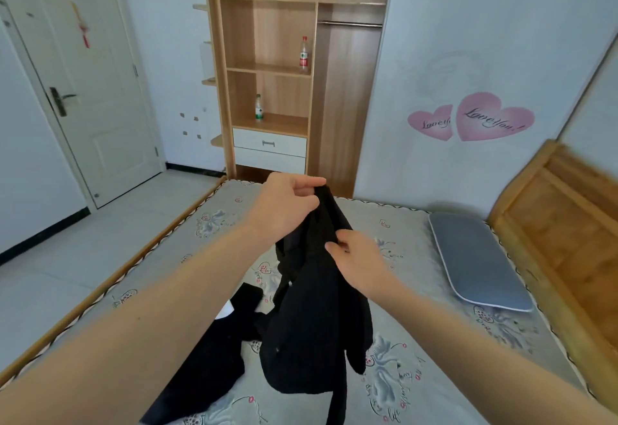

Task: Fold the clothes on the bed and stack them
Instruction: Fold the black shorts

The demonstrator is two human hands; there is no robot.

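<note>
A black garment (314, 331) hangs above the bed (418, 351), crumpled, its lower part trailing onto the mattress. My left hand (284, 205) pinches its top edge and holds it up. A little lower and to the right, my right hand (359, 257) grips the cloth along its side. A second black garment (207, 361) with a bit of white at its edge lies flat on the mattress at the lower left, partly under the hanging one.
A grey pillow (475, 260) lies at the right by the wooden headboard (561, 224). Beyond the bed stands an open wooden wardrobe (284, 90) with two bottles on its shelves. A white door (83, 83) and tiled floor are at the left.
</note>
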